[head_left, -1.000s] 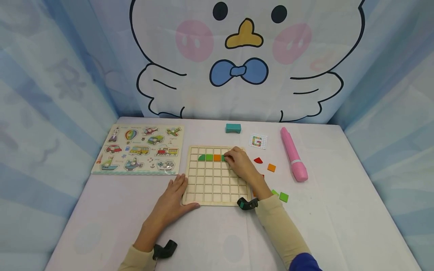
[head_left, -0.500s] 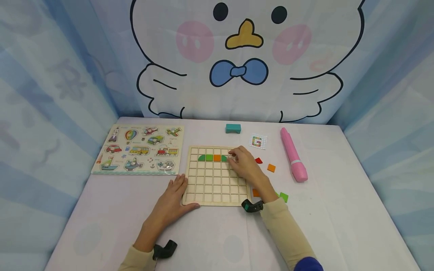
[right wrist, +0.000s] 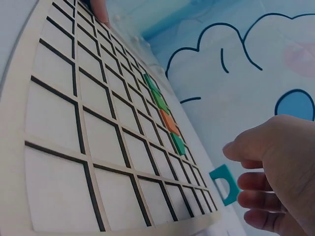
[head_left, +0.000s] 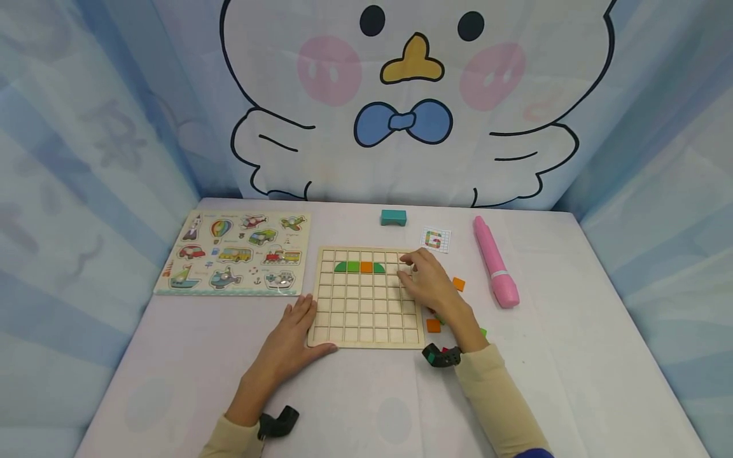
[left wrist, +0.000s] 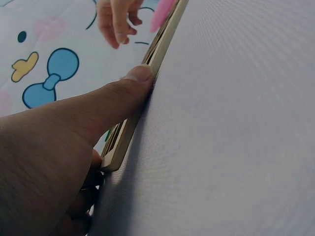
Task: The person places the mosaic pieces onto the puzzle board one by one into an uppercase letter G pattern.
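Note:
A wooden grid board (head_left: 366,305) lies on the table, with a row of coloured tiles near its far edge. In that row are a dark green rounded tile (head_left: 340,267), a light green square (head_left: 353,266), an orange square (head_left: 366,267) and another dark green rounded tile (head_left: 378,268). My left hand (head_left: 291,340) rests at the board's near left corner, fingers along the left side, thumb (left wrist: 140,73) on the front edge. Over the board's right part hovers my right hand (head_left: 429,283), fingers loosely bent and holding nothing in the right wrist view.
Loose tiles lie right of the board, among them an orange square (head_left: 433,326), some partly hidden by my right arm. Behind are a teal block (head_left: 393,217) and a pattern card (head_left: 436,239). A pink stick (head_left: 495,261) lies right, a picture puzzle (head_left: 235,254) left.
My right hand has let go of the dark green rounded tile at the row's right end and moved right, away from it. The left hand has stayed put.

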Motion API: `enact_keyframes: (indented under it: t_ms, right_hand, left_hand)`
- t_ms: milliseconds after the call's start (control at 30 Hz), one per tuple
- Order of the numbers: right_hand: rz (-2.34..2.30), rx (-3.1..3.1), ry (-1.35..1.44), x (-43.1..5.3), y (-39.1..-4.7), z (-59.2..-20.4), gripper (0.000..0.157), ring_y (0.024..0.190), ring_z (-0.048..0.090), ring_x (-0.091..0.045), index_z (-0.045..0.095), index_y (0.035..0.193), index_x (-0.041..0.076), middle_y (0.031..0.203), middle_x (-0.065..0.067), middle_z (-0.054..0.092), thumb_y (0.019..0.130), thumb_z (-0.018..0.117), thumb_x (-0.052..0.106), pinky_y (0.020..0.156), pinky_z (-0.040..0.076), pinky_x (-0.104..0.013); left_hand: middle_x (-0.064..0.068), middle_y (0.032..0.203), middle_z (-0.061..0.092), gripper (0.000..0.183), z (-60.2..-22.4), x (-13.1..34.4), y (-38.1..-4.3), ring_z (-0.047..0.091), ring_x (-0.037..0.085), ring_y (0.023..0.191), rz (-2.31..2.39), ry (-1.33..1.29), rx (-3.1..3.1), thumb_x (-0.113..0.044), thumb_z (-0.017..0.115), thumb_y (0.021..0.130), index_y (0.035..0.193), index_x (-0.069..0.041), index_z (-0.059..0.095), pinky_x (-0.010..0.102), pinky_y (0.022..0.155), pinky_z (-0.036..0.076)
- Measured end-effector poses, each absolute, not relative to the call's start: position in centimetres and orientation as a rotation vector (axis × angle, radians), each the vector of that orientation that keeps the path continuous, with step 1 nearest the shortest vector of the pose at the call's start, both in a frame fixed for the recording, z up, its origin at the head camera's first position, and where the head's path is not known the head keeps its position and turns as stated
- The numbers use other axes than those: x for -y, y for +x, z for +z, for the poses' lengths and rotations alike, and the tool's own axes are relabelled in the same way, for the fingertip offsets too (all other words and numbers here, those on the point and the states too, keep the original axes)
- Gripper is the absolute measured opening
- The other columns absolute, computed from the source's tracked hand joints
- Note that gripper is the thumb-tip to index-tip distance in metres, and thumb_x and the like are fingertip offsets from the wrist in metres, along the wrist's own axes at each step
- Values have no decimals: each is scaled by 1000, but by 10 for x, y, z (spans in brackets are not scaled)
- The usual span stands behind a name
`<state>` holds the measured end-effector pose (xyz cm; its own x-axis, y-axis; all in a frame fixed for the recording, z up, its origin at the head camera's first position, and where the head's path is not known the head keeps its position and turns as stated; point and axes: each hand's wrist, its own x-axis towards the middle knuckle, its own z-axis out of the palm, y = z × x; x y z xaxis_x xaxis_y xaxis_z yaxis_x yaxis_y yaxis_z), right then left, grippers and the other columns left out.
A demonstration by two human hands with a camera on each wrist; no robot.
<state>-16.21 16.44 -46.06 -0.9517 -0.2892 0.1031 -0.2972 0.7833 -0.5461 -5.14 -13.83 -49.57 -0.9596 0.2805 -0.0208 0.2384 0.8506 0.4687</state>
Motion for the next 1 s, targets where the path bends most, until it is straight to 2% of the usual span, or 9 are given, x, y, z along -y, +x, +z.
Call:
enact_keyframes:
  t_ms: [300, 1000]
  right_hand:
    - [887, 2940, 471, -183, -151, -453, 38, 101, 58, -26, 62, 126, 2, 118, -12, 62, 95, 67, 23, 89, 54, -41]
    - [856, 3062, 401, -210, -135, -470, 39, 102, 55, -24, 64, 126, 2, 117, -11, 59, 94, 67, 24, 94, 55, -42]
  left_hand:
    - [20, 163, 29, 102, -497, 138, -51, 25, 34, 153, 720, 420, -2942, -59, 73, 83, 152, 6, 35, 52, 126, 23]
    - [20, 163, 29, 102, -497, 138, -52, 24, 35, 153, 705, 417, -2936, -60, 73, 83, 152, 6, 35, 52, 126, 23]
